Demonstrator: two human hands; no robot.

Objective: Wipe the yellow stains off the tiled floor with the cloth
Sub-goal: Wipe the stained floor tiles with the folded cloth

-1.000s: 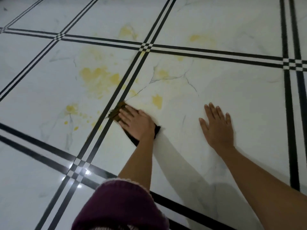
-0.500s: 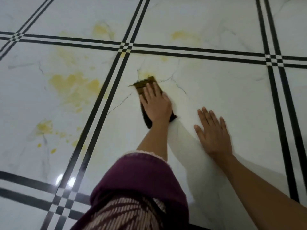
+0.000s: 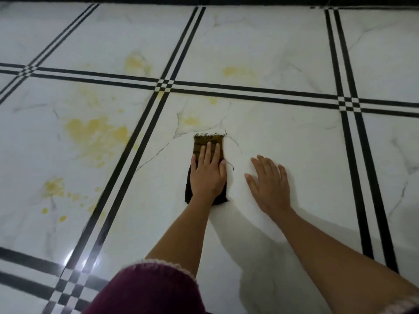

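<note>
A dark cloth (image 3: 207, 141) with a brownish frayed far end lies flat on the white marble-pattern tiled floor (image 3: 294, 143). My left hand (image 3: 208, 175) presses palm-down on it, fingers straight. My right hand (image 3: 269, 182) rests flat on the bare tile just to the right, fingers spread, holding nothing. A faint yellow stain (image 3: 190, 120) sits just beyond the cloth's far end. A large yellow stain (image 3: 95, 132) covers the tile to the left, with yellow spots (image 3: 53, 186) nearer me. Two more faint stains (image 3: 136, 63) (image 3: 233, 71) lie on the far tiles.
Double black lines (image 3: 140, 141) divide the tiles and cross at a checkered joint (image 3: 165, 85). A dark strip (image 3: 204, 0) runs along the far edge of the floor. My maroon sleeve (image 3: 147, 291) fills the bottom of the view.
My left hand slid the cloth from the black line rightward across the tile, and the yellow spot there is gone. The cloth now points straight away. My right hand stayed planted.
</note>
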